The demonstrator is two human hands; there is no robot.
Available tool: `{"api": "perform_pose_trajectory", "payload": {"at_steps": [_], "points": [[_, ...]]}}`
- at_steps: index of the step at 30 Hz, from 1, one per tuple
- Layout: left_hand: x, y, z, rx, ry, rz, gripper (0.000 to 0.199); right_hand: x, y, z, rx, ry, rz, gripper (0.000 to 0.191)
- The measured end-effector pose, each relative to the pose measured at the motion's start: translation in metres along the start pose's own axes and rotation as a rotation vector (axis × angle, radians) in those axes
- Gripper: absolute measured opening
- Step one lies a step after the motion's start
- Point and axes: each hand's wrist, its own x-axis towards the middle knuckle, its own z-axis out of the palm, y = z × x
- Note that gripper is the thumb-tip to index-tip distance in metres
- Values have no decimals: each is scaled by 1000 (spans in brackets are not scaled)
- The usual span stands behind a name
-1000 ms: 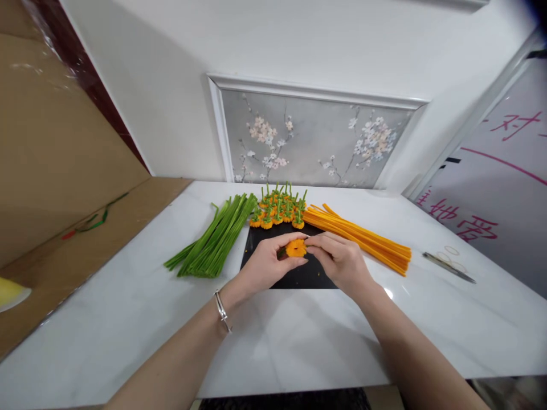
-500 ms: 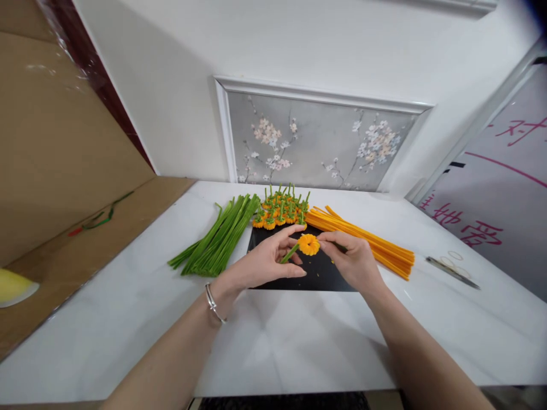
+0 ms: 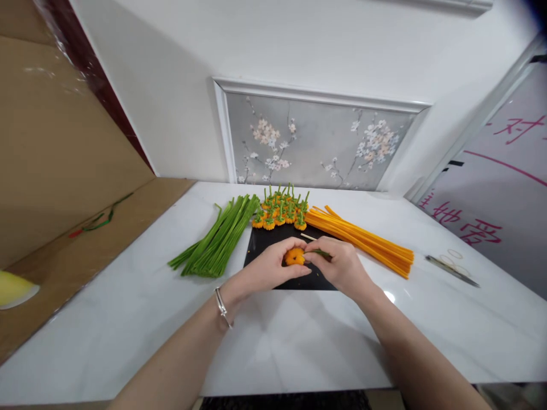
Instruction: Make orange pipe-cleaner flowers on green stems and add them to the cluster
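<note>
My left hand (image 3: pixel 273 265) is closed around a small orange pipe-cleaner flower (image 3: pixel 294 257), its dark centre turned up toward me. Close beside it, my right hand (image 3: pixel 339 263) is pinched, its fingertips touching the flower's right edge. A thin dark green piece (image 3: pixel 319 252) shows between those fingers; its kind is unclear. Both hands are over a black mat (image 3: pixel 265 242). Behind them several finished orange flowers (image 3: pixel 280 219) stand heads down, their green stems pointing up. A thin pale stick (image 3: pixel 307 236) pokes out behind my right hand, partly hidden.
Green pipe cleaners (image 3: pixel 217 239) lie bundled on the left of the white table (image 3: pixel 141 336). An orange bundle (image 3: pixel 367 242) lies to the right, with tweezers-like tool (image 3: pixel 453 270) and thin rings (image 3: pixel 455 256) beyond it. Cardboard (image 3: pixel 85 245) borders the left side.
Both hands have come closer together, slightly lower and to the left. The flower has moved into my left hand's closed fingers, and its green stem no longer shows on the left.
</note>
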Motion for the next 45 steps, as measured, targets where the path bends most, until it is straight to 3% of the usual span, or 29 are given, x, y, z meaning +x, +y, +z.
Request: {"api": "perform_pose_trajectory", "payload": {"at_steps": [4,13,18,21,24,26,31,36,40,45], "points": [[-1,2,5,188,81,53,19,0,-3,-1,-44,27,-4,9],[1,-2,8,148,282,86,13,0,-3,-12,-62,40,-67,13],[1,2,7,72,330,84,13,0,-2,-14,-79,62,-73,13],[1,5,5,-21,260,62,19,0,0,-16,-82,55,-66,12],[-1,6,3,-158,167,59,44,0,5,-16,-80,14,-73,13],[-1,6,2,-209,163,58,51,0,9,-14,-81,-17,-106,18],[-1,7,1,-134,173,4,30,0,11,-4,-120,-32,-237,24],[-2,10,3,-202,167,-10,30,-1,4,5,-324,18,-238,24],[-3,9,3,-456,108,-44,42,-3,0,4,-544,99,-252,32],[-6,7,-1,-828,-45,-130,45,-4,-2,-1,-504,179,-221,44]]}}
